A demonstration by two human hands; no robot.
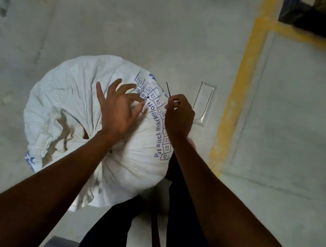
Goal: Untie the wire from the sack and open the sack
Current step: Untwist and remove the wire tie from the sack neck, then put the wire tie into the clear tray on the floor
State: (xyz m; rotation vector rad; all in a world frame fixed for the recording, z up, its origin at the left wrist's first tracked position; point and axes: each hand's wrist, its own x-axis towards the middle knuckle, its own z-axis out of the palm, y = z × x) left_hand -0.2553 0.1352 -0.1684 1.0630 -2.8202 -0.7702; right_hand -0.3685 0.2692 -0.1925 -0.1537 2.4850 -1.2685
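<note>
The floor was pale grey concrete, crossed on the right by a painted yellow line, with a flat white rectangular plate set into it near the line. Below my view stood the bulging white woven sack with blue printed lettering, its gathered neck bunched near the middle. My left hand rested on top of the sack, fingers spread and curled, thumb and forefinger pinching near a small dark spot on the fabric; what they gripped I could not tell. My right hand hovered just beside the sack's right edge, fingertips pinched on the thin black wire, whose free end pointed upward.
</note>
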